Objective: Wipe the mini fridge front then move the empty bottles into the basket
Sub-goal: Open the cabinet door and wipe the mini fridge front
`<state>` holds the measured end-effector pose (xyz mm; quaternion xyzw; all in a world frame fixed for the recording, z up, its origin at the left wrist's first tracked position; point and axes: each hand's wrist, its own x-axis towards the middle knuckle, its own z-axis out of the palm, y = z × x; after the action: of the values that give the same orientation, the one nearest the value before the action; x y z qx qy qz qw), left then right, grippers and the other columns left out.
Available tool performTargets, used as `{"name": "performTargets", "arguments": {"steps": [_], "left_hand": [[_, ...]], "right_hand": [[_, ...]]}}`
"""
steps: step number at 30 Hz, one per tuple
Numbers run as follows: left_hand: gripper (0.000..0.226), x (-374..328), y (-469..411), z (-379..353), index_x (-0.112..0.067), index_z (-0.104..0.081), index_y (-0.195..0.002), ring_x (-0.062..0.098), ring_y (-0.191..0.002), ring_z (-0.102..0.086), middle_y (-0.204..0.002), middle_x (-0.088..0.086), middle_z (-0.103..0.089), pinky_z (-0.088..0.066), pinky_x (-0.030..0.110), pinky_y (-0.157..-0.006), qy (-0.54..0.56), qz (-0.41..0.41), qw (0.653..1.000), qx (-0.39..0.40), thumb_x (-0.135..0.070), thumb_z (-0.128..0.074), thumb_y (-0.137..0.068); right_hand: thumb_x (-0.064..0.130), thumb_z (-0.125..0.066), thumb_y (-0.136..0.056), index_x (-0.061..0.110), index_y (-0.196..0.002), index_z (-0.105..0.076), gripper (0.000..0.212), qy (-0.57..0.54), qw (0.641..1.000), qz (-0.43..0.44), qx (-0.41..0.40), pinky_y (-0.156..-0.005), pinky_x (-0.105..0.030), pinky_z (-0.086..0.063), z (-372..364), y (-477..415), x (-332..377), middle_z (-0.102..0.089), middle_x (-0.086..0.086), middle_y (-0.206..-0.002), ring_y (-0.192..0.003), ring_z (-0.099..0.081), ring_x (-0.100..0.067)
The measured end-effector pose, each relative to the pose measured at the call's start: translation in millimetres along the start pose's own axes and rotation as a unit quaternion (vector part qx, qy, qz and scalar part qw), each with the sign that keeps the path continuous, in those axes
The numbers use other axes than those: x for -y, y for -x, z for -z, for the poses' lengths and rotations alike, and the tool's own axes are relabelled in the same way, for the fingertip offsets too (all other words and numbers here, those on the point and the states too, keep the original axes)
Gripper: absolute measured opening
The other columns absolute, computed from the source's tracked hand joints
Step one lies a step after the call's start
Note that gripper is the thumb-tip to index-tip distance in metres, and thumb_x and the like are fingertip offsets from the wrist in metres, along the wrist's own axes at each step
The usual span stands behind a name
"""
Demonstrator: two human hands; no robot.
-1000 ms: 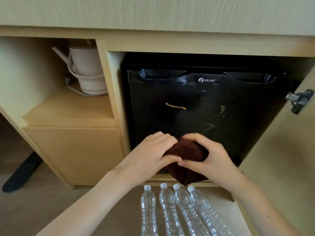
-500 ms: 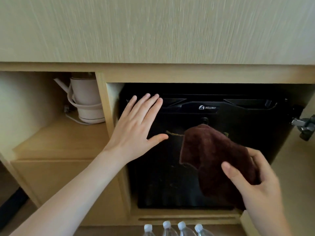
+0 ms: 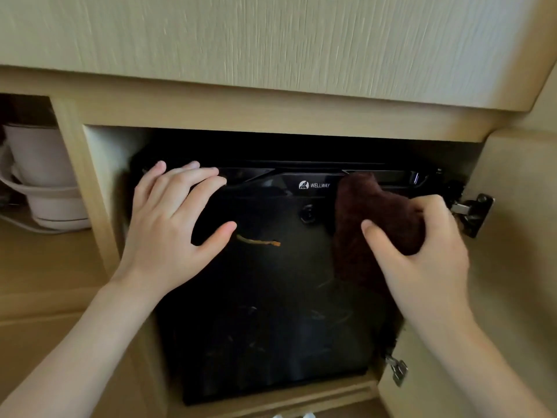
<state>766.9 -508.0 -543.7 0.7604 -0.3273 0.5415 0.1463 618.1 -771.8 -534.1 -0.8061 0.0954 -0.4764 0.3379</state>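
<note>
1. The mini fridge (image 3: 265, 312) is sitting inside a recess of a light wooden cabinet (image 3: 271, 116). Its black front is facing out and filling the opening.
2. A white WELLWAY logo (image 3: 315, 185) is showing near the door's top edge, with a round lock (image 3: 307, 214) just below it.
3. A thin yellowish streak (image 3: 259, 241) is lying across the upper left part of the door, just right of the left thumb.
4. The brown cloth (image 3: 361, 212) is bunching against the upper right of the fridge front. Its top is reaching the door's top trim and its lower part is hanging down the door.
5. The right hand (image 3: 422, 254) is gripping the cloth, fingers curling over its right side and thumb pressing into its front.
6. The left hand (image 3: 171, 224) is resting flat on the upper left of the door. Its fingers are straight and spread wide, holding nothing, with the fingertips reaching the top edge.
7. Two white bottle caps (image 3: 309, 415) are peeking in at the bottom edge of the view; the rest of the bottles is cut off.
8. The cabinet door (image 3: 518, 267) is standing open on the right, with a metal hinge (image 3: 473, 211) near the top and a lower hinge (image 3: 398, 369) further down.
9. A white kettle (image 3: 45, 176) is standing on a shelf (image 3: 36, 267) in the compartment to the left.
</note>
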Motion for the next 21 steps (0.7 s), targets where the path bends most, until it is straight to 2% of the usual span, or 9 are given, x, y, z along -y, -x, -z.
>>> {"name": "performTargets", "arguments": {"steps": [2, 3, 6, 8, 12, 14, 18, 21], "left_hand": [[0.049, 0, 1, -2, -0.011, -0.062, -0.128, 0.025, -0.131, -0.05, -0.132, 0.006, -0.059, -0.015, 0.039, -0.122, 0.004, -0.002, 1.0, -0.011, -0.041, -0.062, -0.09], [0.049, 0, 1, -4, -0.01, -0.062, -0.128, 0.025, -0.131, -0.05, -0.132, 0.006, -0.059, -0.015, 0.04, -0.122, 0.005, -0.004, 1.0, -0.017, -0.041, -0.062, -0.09], [0.049, 2, 3, -8, -0.01, -0.063, -0.128, 0.025, -0.13, -0.05, -0.131, 0.006, -0.06, -0.015, 0.04, -0.121, 0.008, -0.006, 0.999, -0.035, -0.041, -0.061, -0.09], [0.05, 5, 3, -10, -0.01, -0.062, -0.129, 0.024, -0.129, -0.051, -0.13, 0.006, -0.06, -0.015, 0.04, -0.121, 0.008, -0.016, 0.999, -0.044, -0.04, -0.062, -0.089], [0.055, 12, 7, -13, -0.01, -0.057, -0.138, 0.025, -0.129, -0.05, -0.13, 0.007, -0.058, -0.016, 0.041, -0.123, 0.001, -0.041, 0.998, -0.048, -0.036, -0.064, -0.09], [0.057, 14, 10, -14, -0.011, -0.053, -0.142, 0.025, -0.133, -0.049, -0.134, 0.007, -0.057, -0.017, 0.043, -0.123, 0.001, -0.049, 0.998, -0.048, -0.035, -0.064, -0.092], [0.059, 15, 16, -10, -0.013, -0.046, -0.147, 0.021, -0.142, -0.041, -0.146, 0.006, -0.052, -0.018, 0.043, -0.123, 0.001, -0.058, 0.998, -0.037, -0.035, -0.061, -0.095], [0.059, 17, 17, -3, -0.013, -0.043, -0.149, 0.018, -0.145, -0.036, -0.151, 0.004, -0.048, -0.018, 0.043, -0.124, 0.004, -0.074, 0.997, -0.013, -0.032, -0.06, -0.096]], "right_hand": [[0.04, -0.075, -0.082, 0.025, -0.107, -0.049, 0.039, 0.024, 0.999, 0.038, -0.008, -0.07, -0.003, -0.039, -21, -1, 1, -0.051, 0.005, -0.103, -0.09, -0.05, 0.009], [0.041, -0.075, -0.083, 0.023, -0.116, -0.049, 0.046, 0.037, 0.997, 0.059, -0.014, -0.075, -0.003, -0.038, -30, 0, 1, -0.049, 0.005, -0.11, -0.094, -0.051, 0.004], [0.045, -0.075, -0.084, 0.028, -0.139, -0.046, 0.064, 0.077, 0.988, 0.128, -0.029, -0.09, -0.019, -0.041, -48, -1, -4, -0.038, 0.003, -0.12, -0.108, -0.047, -0.013], [0.048, -0.074, -0.084, 0.03, -0.136, -0.053, 0.059, 0.077, 0.984, 0.152, -0.057, -0.094, -0.021, -0.043, -56, -5, -7, -0.036, 0.003, -0.122, -0.112, -0.044, -0.015], [0.046, -0.076, -0.082, 0.021, -0.116, -0.067, 0.043, -0.015, 0.979, 0.145, -0.14, -0.092, -0.008, -0.039, -72, -7, -14, -0.044, 0.004, -0.119, -0.106, -0.051, -0.01], [0.042, -0.077, -0.082, 0.019, -0.111, -0.068, 0.038, -0.066, 0.977, 0.125, -0.16, -0.09, -0.007, -0.042, -80, -3, -16, -0.049, 0.001, -0.116, -0.105, -0.055, -0.007], [0.036, -0.076, -0.084, 0.015, -0.113, -0.068, 0.037, -0.077, 0.981, 0.128, -0.123, -0.092, -0.012, -0.046, -92, 22, -28, -0.049, 0.003, -0.117, -0.108, -0.057, -0.011], [0.031, -0.075, -0.084, 0.008, -0.111, -0.069, 0.036, -0.067, 0.981, 0.138, -0.119, -0.094, -0.01, -0.041, -89, 34, -39, -0.053, -0.007, -0.114, -0.104, -0.056, -0.008]]}}
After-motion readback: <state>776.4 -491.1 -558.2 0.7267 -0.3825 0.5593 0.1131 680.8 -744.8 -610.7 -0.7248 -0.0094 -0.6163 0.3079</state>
